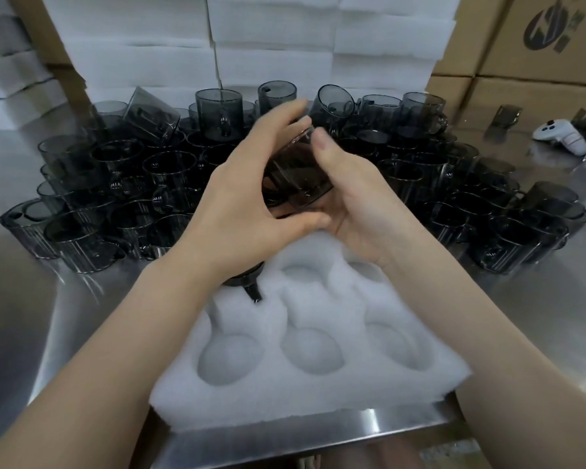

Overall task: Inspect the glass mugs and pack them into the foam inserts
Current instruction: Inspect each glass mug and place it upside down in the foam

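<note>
Held mug [296,174]: over the far edge of the foam insert [318,394], long axis tilted, top leaning away.
Grip: left hand [251,198] and right hand [356,198] both curl round it.
Pockets: far-left one holds a packed mug [251,286], handle pointing nearward.

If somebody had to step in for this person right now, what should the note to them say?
Hands: left hand and right hand both grip one mug, tilted, above the insert.
Done: one packed mug sits in the insert's far-left pocket, partly hidden by the left wrist.
Left: finish checking the held mug and seat it; the other pockets in view are empty. Many loose mugs wait on the table behind.
</note>
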